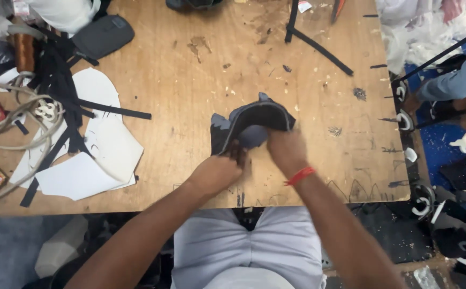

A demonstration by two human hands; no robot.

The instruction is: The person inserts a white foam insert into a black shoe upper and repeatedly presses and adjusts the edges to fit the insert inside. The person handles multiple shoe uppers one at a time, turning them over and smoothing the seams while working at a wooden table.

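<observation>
— What's over at your nine o'clock?

— Loose stuff only: white paper pattern pieces [101,150], a tangle of black strips [61,85] and some pale cord [13,123]. None of it touches me.

— And your left hand?

— My left hand [215,174] sits near the table's [190,80] front edge, fingers curled shut on the lower left corner of the dark shoe upper [251,127]. The grip is blurred, so I can't say how many fingers are under the fabric.

— Which way does the piece lie from that hand?

— Up and away at about one o'clock. It is a curved, padded shell, dark grey with a pale edge line; its long axis runs roughly from eight o'clock to two o'clock across the table, the arched rim facing away from me.

— The right hand?

— My right hand [286,152], the one with the red band [299,175] at the wrist, is closed too, knuckles up, pinching the lower right side of the same piece. From there the upper lies at eleven o'clock, touching my fingers.

— Which hand is nearer?

— Both are on it. The right is tucked further in under the arch; the left holds the outer corner, closer to my body.

— Anything at three o'clock?

— Another person's legs [452,80] in jeans beside the table, well apart from my hands, and black-and-white cut parts [420,198] on the floor.
</observation>
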